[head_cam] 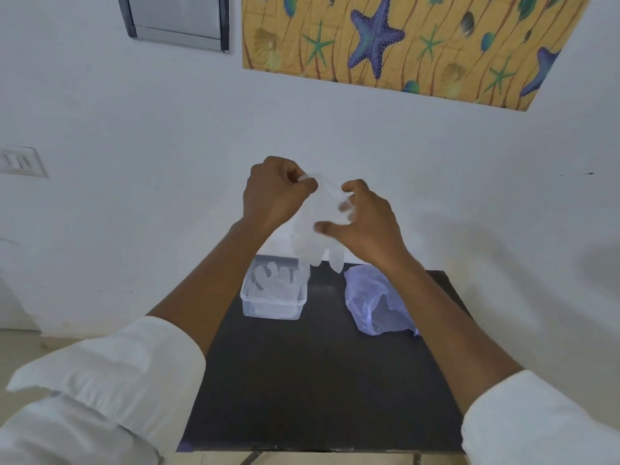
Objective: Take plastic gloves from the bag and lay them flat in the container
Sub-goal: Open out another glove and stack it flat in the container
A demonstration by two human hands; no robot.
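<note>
A clear plastic glove (317, 241) hangs in the air above the far edge of the table, fingers pointing down. My left hand (275, 191) pinches its cuff at the top. My right hand (367, 221) has its fingers spread and curled against the glove's right side; its fingertips are blurred. Below sits a clear rectangular container (250, 302) with a glove (273, 280) lying inside it. A bluish translucent plastic bag (375, 302) lies crumpled to the right of the container, partly behind my right forearm.
A small black table (318, 380) holds the container and bag and stands against a white wall. A starfish-patterned cloth (402, 38) hangs high on the wall. A switch plate (20, 161) is at the left.
</note>
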